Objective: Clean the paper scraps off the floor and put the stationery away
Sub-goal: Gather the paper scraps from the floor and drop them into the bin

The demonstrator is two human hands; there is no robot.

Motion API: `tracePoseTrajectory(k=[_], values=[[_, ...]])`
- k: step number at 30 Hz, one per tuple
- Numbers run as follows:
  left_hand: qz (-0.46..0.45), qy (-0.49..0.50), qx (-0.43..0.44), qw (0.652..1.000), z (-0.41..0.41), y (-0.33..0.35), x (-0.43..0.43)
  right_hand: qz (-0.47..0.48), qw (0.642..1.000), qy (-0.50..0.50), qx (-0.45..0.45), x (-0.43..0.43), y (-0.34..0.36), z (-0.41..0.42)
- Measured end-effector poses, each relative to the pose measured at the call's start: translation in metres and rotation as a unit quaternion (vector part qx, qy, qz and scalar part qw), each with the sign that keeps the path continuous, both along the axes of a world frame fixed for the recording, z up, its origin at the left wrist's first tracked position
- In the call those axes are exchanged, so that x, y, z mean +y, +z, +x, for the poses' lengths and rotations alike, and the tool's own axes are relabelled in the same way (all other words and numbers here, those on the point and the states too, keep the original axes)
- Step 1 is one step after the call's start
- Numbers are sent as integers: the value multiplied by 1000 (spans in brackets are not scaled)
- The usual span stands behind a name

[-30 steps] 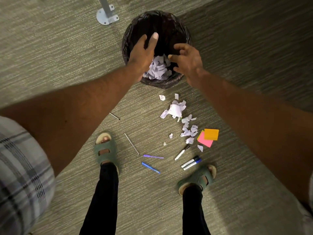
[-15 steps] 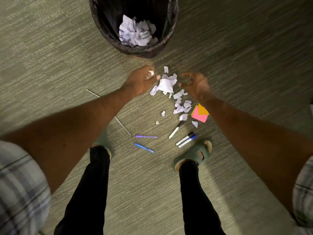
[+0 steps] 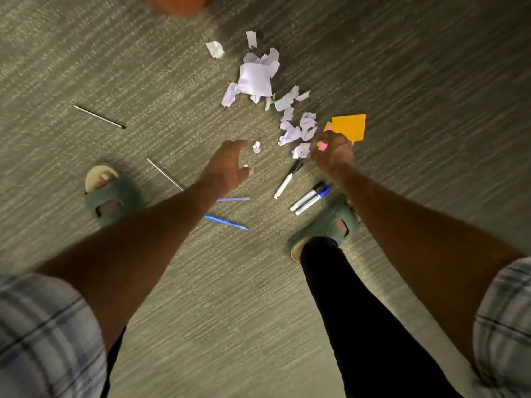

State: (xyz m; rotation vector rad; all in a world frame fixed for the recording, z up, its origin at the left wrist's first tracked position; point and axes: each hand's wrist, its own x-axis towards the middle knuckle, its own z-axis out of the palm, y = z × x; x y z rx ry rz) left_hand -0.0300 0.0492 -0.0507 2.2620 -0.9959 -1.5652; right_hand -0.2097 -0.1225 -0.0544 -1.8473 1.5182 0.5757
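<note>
From the head camera, both bare arms reach down toward the carpeted floor (image 3: 416, 67). The left hand (image 3: 227, 166) hangs loosely open, fingers curled and spread, holding nothing; a small crumpled scrap (image 3: 256, 147) lies just beyond its fingertips. The right hand (image 3: 333, 152) is bent over with its fingers curled down at the near end of the paper scraps (image 3: 258, 77), touching or almost touching the nearest crumpled bits; whether it grips anything cannot be told. A trail of white scraps runs from that hand away toward the far edge of the floor in view. Just beyond the right hand lie orange sticky notes (image 3: 349, 127) on a pink pad partly hidden by the hand. Between the two hands lies a white marker (image 3: 287, 180); two more markers (image 3: 310, 198) lie side by side near the right forearm. A purple pen (image 3: 233, 199) and a blue pen (image 3: 227, 222) lie beside the left forearm. Two thin grey pencils (image 3: 99, 117) lie left of the left hand, near the left sandal (image 3: 107, 193).
</note>
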Motion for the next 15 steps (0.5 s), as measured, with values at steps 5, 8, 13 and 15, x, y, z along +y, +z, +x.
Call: tracePoseTrajectory(k=[5, 8, 13, 15], values=[[19, -30, -22, 999, -33, -52, 18, -6, 999, 12, 37, 1, -57, -47], [20, -41, -40, 998, -46, -80, 25, -32, 998, 29, 35, 6, -86, -68], [-11, -46, -57, 997, -62, -117, 25, -69, 992, 95, 50, 19, -125, -89], [-23, -36, -77, 996, -64, -128, 23, -100, 986, 124, 43, 18, -133, -94]])
